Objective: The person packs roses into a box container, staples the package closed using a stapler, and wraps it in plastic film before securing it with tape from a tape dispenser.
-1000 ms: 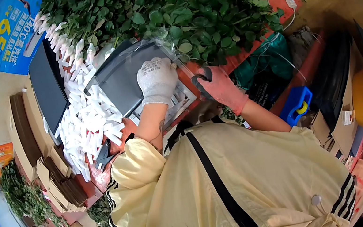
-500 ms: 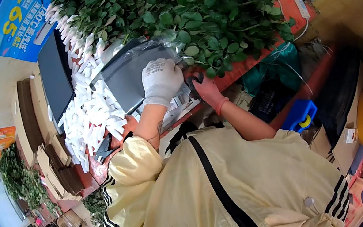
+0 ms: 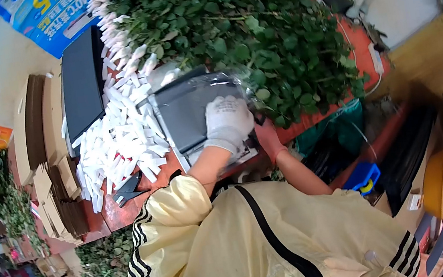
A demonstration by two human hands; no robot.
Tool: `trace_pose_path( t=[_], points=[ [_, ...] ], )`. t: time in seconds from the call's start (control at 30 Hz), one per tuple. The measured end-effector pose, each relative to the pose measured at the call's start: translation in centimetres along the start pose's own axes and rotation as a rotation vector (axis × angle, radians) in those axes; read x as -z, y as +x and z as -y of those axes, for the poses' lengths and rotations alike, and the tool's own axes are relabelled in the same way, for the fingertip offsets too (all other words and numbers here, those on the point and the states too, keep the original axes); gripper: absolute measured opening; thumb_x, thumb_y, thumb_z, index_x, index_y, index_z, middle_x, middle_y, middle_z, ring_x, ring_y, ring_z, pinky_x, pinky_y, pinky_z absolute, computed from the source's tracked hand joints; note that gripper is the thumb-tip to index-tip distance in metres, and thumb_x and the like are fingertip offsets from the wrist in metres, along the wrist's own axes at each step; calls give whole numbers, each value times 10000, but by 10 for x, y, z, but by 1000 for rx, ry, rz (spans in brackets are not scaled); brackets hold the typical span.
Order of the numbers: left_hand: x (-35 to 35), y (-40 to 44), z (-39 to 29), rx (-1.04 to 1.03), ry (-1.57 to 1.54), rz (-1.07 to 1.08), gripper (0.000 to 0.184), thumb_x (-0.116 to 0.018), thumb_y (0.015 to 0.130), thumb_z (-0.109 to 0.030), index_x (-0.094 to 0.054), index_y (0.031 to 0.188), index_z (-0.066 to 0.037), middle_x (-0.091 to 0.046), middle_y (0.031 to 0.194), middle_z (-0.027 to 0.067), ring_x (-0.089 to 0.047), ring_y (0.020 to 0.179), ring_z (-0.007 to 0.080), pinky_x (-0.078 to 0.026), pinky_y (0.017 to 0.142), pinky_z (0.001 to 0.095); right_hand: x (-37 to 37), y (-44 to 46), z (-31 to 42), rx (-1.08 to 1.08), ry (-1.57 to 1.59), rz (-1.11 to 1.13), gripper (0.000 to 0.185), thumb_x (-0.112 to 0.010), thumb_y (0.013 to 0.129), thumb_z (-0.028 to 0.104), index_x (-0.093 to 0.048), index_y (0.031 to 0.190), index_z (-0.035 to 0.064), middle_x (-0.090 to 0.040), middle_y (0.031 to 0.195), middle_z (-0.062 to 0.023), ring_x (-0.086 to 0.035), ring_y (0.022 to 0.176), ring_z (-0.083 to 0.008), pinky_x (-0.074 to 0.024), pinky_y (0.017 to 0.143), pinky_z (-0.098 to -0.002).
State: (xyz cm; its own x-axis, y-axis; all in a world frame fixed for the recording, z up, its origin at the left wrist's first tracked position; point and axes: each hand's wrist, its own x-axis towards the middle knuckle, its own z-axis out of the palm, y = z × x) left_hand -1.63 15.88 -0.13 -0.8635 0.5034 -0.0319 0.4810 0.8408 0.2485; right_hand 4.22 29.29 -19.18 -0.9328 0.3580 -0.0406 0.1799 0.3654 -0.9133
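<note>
My left hand (image 3: 228,119), in a white glove, lies on a stack of dark grey sheets (image 3: 183,115) under clear plastic film. Its fingers are curled in, and whatever they grip is hidden beneath them. Just right of it, at the table's front edge, is my right hand (image 3: 269,138) in a pinkish-red covering. Its fingers are closed, with something dark at their tips that I cannot make out. Many white slips (image 3: 117,140) lie in a loose heap left of the sheets. Leafy green stems (image 3: 257,34) are piled behind and right of both hands.
Dark-handled scissors or clippers (image 3: 129,190) lie near the front edge of the red table (image 3: 96,225). A black panel (image 3: 82,82) and cardboard pieces (image 3: 44,132) stand at the left. A white power strip (image 3: 375,58) and a blue tool (image 3: 362,175) are at the right.
The view has shifted, so table and hands appear lower and further right. My left hand stays on the sheets; my right hand is now closer beside it, its dark fingertip area less visible.
</note>
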Motion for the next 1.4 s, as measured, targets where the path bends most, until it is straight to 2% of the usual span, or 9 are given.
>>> trace_pose_path(
  t=[0.23,0.33,0.43,0.53,0.63,0.77,0.9,1.13,1.4],
  points=[
    [27,-61,47,-298,-388,-315,404,-602,734,-283,-565,1069,-61,-585,1047,147,-522,1035,306,-388,917,446,39,15,-36,-275,-216,192,622,-644,790,405,-500,1225,-15,-573,1178,-208,-544,1103,-318,-420,930,-364],
    [31,-88,71,-228,-286,-340,479,-626,723,-312,-555,1117,-49,-522,1177,148,-427,1179,296,-297,1014,472,68,-22,179,-200,-860,536,448,-645,749,419,-603,1009,56,-618,998,-163,-588,950,-345,-465,840,-389],
    [28,-98,74,-134,-158,-166,531,-587,769,-387,-555,1152,-21,-445,1317,151,-326,1291,273,-185,1083,483,57,-12,274,237,-626,749,227,-646,704,144,-631,916,66,-614,880,-105,-602,834,-256,-465,766,-346],
    [39,-99,72,-152,-61,-25,542,-576,776,-380,-538,1187,-28,-461,1297,161,-350,1271,288,-203,1072,480,-10,-1,327,1039,-903,552,426,-645,745,257,-566,1136,107,-584,1140,-78,-521,1118,-243,-401,954,-365],
    [16,-106,76,-147,-310,-178,547,-590,766,-377,-525,1200,-51,-542,1132,171,-499,1078,324,-355,921,464,-107,33,298,1661,-815,982,355,-605,729,180,-620,1075,97,-615,1103,-36,-519,1118,-195,-366,992,-374],
    [46,-147,99,-522,-626,-416,344,-655,747,-201,-610,1044,-34,-583,1090,165,-531,1064,344,-351,993,495,-192,31,261,1348,-1595,1424,333,-668,685,189,-655,995,68,-654,995,-52,-593,964,-198,-445,855,-365],
    [-5,-189,121,-114,-911,-488,333,-606,813,-184,-594,1094,-7,-591,1080,148,-557,1045,281,-387,976,428,-193,30,257,1357,-1722,1507,290,-684,690,205,-674,947,71,-662,935,-60,-614,882,-214,-469,778,-358],
    [-55,-141,133,601,-1774,-865,429,-457,965,-272,-435,1302,-6,-536,1205,138,-522,1112,269,-381,1002,355,-149,41,287,1593,-1621,1349,203,-666,686,191,-710,862,98,-678,867,-58,-643,796,-224,-501,672,-351],
    [-51,-66,163,396,-2242,-40,601,-520,868,-520,-428,1319,-134,-505,1301,17,-494,1174,192,-423,965,351,-27,27,328,1670,-748,685,215,-530,786,299,-553,839,92,-541,1012,-116,-481,1002,-314,-370,909,-427]
  ],
)
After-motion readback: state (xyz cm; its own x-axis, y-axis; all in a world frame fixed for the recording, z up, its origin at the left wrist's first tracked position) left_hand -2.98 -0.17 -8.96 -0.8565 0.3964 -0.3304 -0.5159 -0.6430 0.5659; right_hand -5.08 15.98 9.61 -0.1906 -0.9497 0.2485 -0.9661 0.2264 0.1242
